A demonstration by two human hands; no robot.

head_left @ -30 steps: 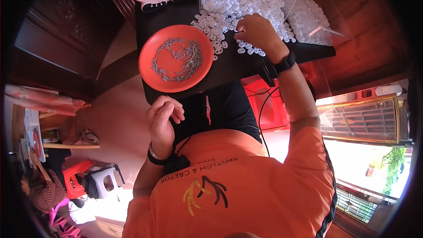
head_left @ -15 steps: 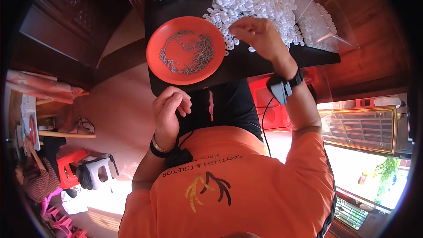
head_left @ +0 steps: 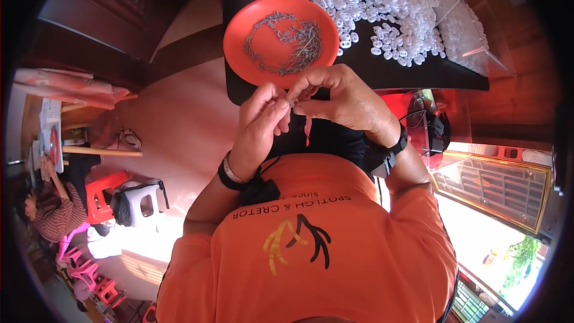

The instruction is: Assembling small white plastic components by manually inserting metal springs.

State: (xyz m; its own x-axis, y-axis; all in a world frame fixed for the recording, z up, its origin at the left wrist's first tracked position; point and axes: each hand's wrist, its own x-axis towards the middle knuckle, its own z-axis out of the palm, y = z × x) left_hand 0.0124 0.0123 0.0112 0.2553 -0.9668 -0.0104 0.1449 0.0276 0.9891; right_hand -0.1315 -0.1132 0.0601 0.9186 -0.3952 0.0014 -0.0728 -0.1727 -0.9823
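Note:
My left hand point(head_left: 260, 121) and my right hand point(head_left: 347, 100) meet just off the table's near edge, fingertips touching. Both are closed in a pinch. Between the fingertips there is a small pale or greyish bit, mostly covered by the fingers and too small to name. Right beyond the hands, on the black table, stands a round orange-red plate point(head_left: 235, 45). Many short grey pin-like pieces point(head_left: 306, 48) lie in it, spread in a rough ring and thickest on the right. Beyond my right hand are small white oval pieces with holes point(head_left: 399, 43), loose on the table and heaped farther back.
The black table point(head_left: 439, 78) ends just past my hands. A clear bag-like heap of white pieces point(head_left: 463, 30) lies at its right, by clear panels. A person point(head_left: 57, 212) sits at far left near red and grey stools point(head_left: 140, 203). A gold-framed panel point(head_left: 508, 188) is at right.
My right hand has come from the white pieces down and left to meet my left hand, which has risen slightly. The view has shifted, and a gap shows among the white pieces.

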